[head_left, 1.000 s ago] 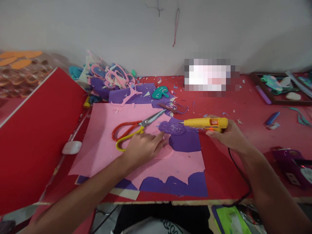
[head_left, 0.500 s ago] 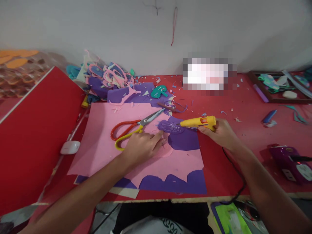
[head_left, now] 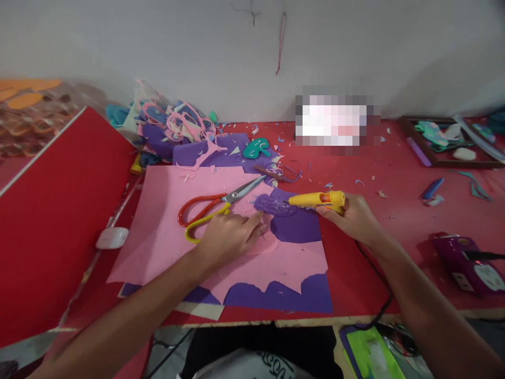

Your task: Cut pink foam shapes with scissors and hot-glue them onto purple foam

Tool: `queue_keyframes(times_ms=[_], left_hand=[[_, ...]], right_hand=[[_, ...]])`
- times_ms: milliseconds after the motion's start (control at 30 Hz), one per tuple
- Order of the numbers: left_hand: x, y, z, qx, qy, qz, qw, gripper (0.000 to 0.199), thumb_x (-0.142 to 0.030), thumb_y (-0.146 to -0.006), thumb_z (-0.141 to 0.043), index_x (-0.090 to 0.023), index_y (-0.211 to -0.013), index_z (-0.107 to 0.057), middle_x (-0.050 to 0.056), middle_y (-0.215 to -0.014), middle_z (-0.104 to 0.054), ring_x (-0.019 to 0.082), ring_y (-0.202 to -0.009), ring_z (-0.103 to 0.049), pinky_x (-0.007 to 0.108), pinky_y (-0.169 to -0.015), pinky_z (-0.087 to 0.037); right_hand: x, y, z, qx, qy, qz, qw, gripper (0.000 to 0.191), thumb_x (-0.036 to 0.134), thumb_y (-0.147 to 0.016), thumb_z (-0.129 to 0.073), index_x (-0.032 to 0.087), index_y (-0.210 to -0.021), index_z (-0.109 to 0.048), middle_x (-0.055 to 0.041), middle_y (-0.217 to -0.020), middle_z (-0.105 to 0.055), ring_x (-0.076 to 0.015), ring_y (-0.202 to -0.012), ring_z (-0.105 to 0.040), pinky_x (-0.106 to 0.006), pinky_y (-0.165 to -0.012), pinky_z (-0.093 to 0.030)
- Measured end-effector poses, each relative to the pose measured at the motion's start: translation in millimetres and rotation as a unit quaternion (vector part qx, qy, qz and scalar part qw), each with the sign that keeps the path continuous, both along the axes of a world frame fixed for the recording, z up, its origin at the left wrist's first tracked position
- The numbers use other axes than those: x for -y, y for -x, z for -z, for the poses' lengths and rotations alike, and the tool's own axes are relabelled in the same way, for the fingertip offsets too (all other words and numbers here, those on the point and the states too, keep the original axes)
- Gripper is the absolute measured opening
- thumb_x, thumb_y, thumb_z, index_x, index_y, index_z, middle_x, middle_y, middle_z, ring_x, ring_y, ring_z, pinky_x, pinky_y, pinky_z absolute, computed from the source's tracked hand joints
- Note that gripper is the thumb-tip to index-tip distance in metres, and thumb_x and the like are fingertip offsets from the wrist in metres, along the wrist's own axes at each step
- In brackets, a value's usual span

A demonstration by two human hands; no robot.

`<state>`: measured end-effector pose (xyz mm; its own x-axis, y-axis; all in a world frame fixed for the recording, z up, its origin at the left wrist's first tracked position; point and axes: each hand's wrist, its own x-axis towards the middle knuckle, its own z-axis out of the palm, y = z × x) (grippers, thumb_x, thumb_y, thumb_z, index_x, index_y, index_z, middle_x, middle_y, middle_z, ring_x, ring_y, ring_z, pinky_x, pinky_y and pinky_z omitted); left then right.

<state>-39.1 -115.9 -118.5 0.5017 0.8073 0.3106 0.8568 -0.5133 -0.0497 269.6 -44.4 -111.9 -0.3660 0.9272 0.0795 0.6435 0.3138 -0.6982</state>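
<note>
My right hand [head_left: 357, 218] is wrapped round a yellow hot glue gun [head_left: 313, 199], its nozzle pointing left over a purple foam cutout [head_left: 275, 205]. Shiny glue lines show on the cutout. My left hand [head_left: 231, 231] lies on the pink foam sheet [head_left: 158, 210], index finger stretched out with its tip at the cutout's lower left edge, thumb apart below it. Beside the left hand lie scissors [head_left: 232, 197] with one red and one yellow handle, partly covered by that hand. A pink rounded cutout [head_left: 269, 243] rests on the sheet below the fingers.
Foam scraps [head_left: 185, 123] are heaped at the back left. A teal cutout [head_left: 256, 148] lies behind the scissors. On the right are a brown-framed tray [head_left: 432, 160], a blue stick-like object [head_left: 433, 188] and a purple power box [head_left: 467, 263]. A red panel [head_left: 59, 226] leans at left.
The glue gun's nozzle has shifted slightly left over the purple cutout. My left hand stays in place at the cutout's edge. The whole view has moved a little.
</note>
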Motion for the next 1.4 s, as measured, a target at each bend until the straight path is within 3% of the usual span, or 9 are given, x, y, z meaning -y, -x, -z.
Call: queue_keyframes(times_ms=[400, 667, 933, 1233, 1400], left_hand=[[0.4, 0.7, 2.2, -0.015, -0.013, 0.011, 1.000, 0.033, -0.038, -0.104, -0.044, -0.020, -0.102, -0.072, 0.001, -0.054, -0.066, 0.017, -0.046, -0.059, 0.030, -0.050, -0.034], [0.4, 0.3, 1.5, -0.004, 0.001, 0.004, 1.000, 0.035, -0.039, -0.105, -0.043, -0.020, -0.105, -0.073, 0.001, -0.055, -0.067, 0.017, -0.046, -0.059, 0.029, -0.051, -0.036], [0.6, -1.5, -2.6, 0.008, 0.000, 0.003, 1.000, 0.039, -0.039, -0.106, -0.041, -0.019, -0.098, -0.074, 0.002, -0.054, -0.066, 0.016, -0.046, -0.058, 0.030, -0.053, -0.040], [0.2, -0.8, -0.9, 0.005, 0.000, 0.002, 1.000, 0.036, -0.037, -0.105, -0.044, -0.020, -0.095, -0.074, 0.002, -0.054, -0.066, 0.017, -0.046, -0.058, 0.029, -0.053, -0.039], [0.5, -0.7, 0.0, -0.001, 0.005, -0.002, 1.000, 0.036, -0.039, -0.105, -0.043, -0.021, -0.101, -0.073, 0.001, -0.054, -0.066, 0.018, -0.047, -0.060, 0.030, -0.051, -0.037]], right_hand=[[0.3, -3.8, 1.9, -0.044, 0.052, -0.042, 0.997, 0.032, 0.049, -0.087, -0.066, 0.018, -0.081, -0.071, 0.0017, -0.059, -0.050, -0.0115, -0.051, -0.039, -0.026, -0.047, -0.030], [-1.3, -1.7, -1.7, 0.000, 0.012, -0.052, 0.999, 0.032, 0.050, -0.088, -0.066, 0.019, -0.089, -0.074, 0.0029, -0.059, -0.053, -0.0111, -0.049, -0.039, -0.026, -0.048, -0.030], [-3.5, -16.8, -8.2, -0.022, 0.008, 0.001, 1.000, 0.030, 0.049, -0.087, -0.067, 0.019, -0.087, -0.073, 0.0019, -0.056, -0.053, -0.0134, -0.049, -0.042, -0.028, -0.046, -0.032], [-1.9, -7.3, 0.5, -0.114, 0.061, -0.028, 0.991, 0.034, 0.052, -0.080, -0.075, 0.022, -0.097, -0.074, -0.0043, -0.079, -0.072, -0.0225, -0.067, -0.066, -0.032, -0.058, -0.052], [-2.3, -5.0, 6.6, -0.078, 0.060, -0.056, 0.994, 0.029, 0.048, -0.087, -0.068, 0.021, -0.092, -0.074, -0.0045, -0.076, -0.072, -0.0206, -0.063, -0.065, -0.030, -0.056, -0.048]])
